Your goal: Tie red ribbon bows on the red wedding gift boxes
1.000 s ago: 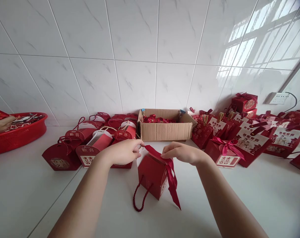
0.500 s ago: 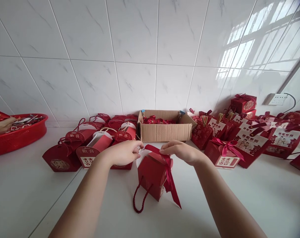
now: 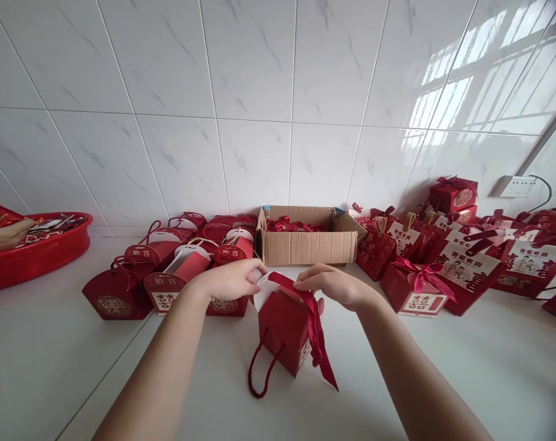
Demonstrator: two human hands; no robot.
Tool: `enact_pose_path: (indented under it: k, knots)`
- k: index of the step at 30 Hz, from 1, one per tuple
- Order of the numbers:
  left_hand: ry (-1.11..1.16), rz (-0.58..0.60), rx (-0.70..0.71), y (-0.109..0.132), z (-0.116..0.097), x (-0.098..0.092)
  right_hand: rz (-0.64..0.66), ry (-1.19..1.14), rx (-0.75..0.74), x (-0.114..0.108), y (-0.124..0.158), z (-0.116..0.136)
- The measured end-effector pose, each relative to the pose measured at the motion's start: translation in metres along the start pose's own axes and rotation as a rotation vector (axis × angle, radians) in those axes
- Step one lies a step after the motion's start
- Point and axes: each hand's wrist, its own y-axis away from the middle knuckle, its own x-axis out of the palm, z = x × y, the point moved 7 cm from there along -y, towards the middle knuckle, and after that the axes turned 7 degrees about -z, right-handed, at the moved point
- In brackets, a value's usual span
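Red ribbon under curled right hand

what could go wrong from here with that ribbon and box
The ribbon could slip out of place, since one end hangs loose beside the red box. The white flap near the left hand might spring wider, as it sticks out from the box.

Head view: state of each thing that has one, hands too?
Middle box: standing upright
Rope handle: drooping from its side
Red ribbon: hanging loose at its right
Left hand: fingers curled, grip unclear
Right hand: fingers at the red ribbon, grip unclear
Cardboard carton: open, red items inside
Bow-topped box: bow tied
Red basin: uncovered, with contents
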Motion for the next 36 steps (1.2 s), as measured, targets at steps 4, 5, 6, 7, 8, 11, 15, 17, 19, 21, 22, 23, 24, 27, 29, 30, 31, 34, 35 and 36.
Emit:
enact_pose_path:
  k: [4, 5, 6, 7, 8, 11, 15, 17, 19, 21, 22, 23, 24, 27, 29, 30, 31, 34, 35, 36]
  knots:
    - [-0.004, -0.004, 0.001, 0.001, -0.001, -0.001, -0.006, 0.044, 0.001, 0.002, -0.004, -0.005]
    - [-0.002, -0.001, 0.000, 0.001, -0.002, -0.001, 0.002, 0.051, -0.012, 0.002, -0.005, -0.006]
    - [-0.001, 0.002, -0.002, 0.001, -0.002, -0.001, 0.009, 0.058, -0.025, 0.003, -0.005, -0.006]
    - [-0.001, 0.004, -0.005, 0.001, -0.002, -0.001, 0.009, 0.066, -0.032, 0.003, -0.005, -0.006]
    - [0.000, 0.007, -0.007, 0.001, -0.002, 0.000, -0.002, 0.075, -0.025, 0.002, -0.005, -0.007]
    - [0.022, 0.014, -0.005, 0.001, -0.003, 0.000, -0.052, 0.104, 0.038, -0.001, -0.006, -0.013]
    - [0.022, 0.015, -0.004, 0.002, -0.003, 0.000, 0.017, 0.118, 0.038, 0.005, -0.006, -0.015]
    - [0.020, 0.015, 0.000, 0.002, -0.004, 0.000, 0.050, 0.113, 0.038, 0.008, -0.006, -0.016]
    - [0.030, 0.018, 0.008, 0.002, -0.005, 0.000, 0.051, 0.108, 0.046, 0.008, -0.006, -0.017]
    - [0.041, 0.016, 0.014, 0.003, -0.005, 0.001, 0.052, 0.113, 0.052, 0.009, -0.006, -0.017]
    - [0.044, 0.014, 0.013, 0.003, -0.006, 0.001, 0.059, 0.118, 0.049, 0.009, -0.006, -0.017]
    - [0.042, 0.009, 0.012, 0.003, -0.006, 0.000, 0.070, 0.125, 0.043, 0.010, -0.006, -0.016]
    - [0.034, 0.002, 0.008, 0.003, -0.006, 0.000, 0.081, 0.134, 0.036, 0.012, -0.005, -0.016]
    - [0.000, -0.018, -0.009, 0.005, -0.006, -0.002, 0.092, 0.168, 0.016, 0.014, -0.006, -0.014]
    - [-0.007, -0.016, -0.011, 0.006, -0.007, -0.002, 0.088, 0.178, 0.013, 0.016, -0.007, -0.015]
    - [-0.005, -0.012, -0.012, 0.006, -0.008, -0.002, 0.087, 0.175, 0.010, 0.016, -0.008, -0.015]
    - [-0.002, -0.006, -0.012, 0.007, -0.008, -0.002, 0.089, 0.168, 0.005, 0.017, -0.008, -0.015]
    - [0.005, -0.003, -0.012, 0.007, -0.008, -0.002, 0.096, 0.152, -0.021, 0.018, -0.009, -0.016]
    - [0.006, -0.004, -0.010, 0.007, -0.008, -0.002, 0.099, 0.150, -0.028, 0.019, -0.009, -0.016]
    - [0.007, -0.006, -0.005, 0.006, -0.008, -0.002, 0.101, 0.147, -0.032, 0.019, -0.009, -0.016]
